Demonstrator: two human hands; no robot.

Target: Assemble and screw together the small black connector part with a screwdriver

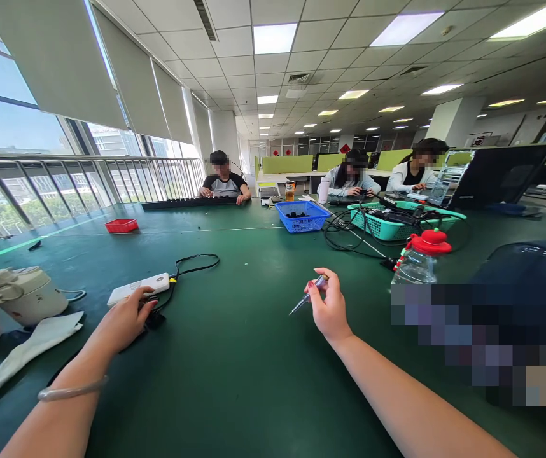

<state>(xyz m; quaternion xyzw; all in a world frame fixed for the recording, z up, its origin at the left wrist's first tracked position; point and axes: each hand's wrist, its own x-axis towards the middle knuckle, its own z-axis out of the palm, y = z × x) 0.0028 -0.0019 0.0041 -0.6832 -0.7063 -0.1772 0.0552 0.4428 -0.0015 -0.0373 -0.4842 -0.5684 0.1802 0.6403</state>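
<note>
The small screwdriver (307, 297) is in the right hand (330, 310), pinched between thumb and fingertips and closed around its handle. The metal tip slants down and to the left, held clear above the table (244, 369) about midway between its left and right edges and toward the near edge.

The left hand (127, 318) lies to the left of it, well apart. Its fingers are bent over the near end of a white flat device (145, 285). Whether it grips the device or only rests on it cannot be told. A thin bangle (72, 389) sits on that wrist. A black cable (197, 261) runs from the right end of the device and loops toward the far edge, and a small dark part (155, 319) lies on the table just beside the fingers.

Near the left edge stand a white jug-like appliance (27, 294) and, in front of it, a white cloth (32, 346). Farther along that side, toward the far left corner, sits a red tray (121, 225).

To the right of the screwdriver stands a clear bottle (419, 262) with a red cap. Beyond it are a teal basket (397, 224) full of dark cables and a blue basket (301, 216). A dark laptop (495, 175) stands open toward the far right corner.

At the far edge three people sit. The one on the left has both hands at a long black keyboard (189, 203).
</note>
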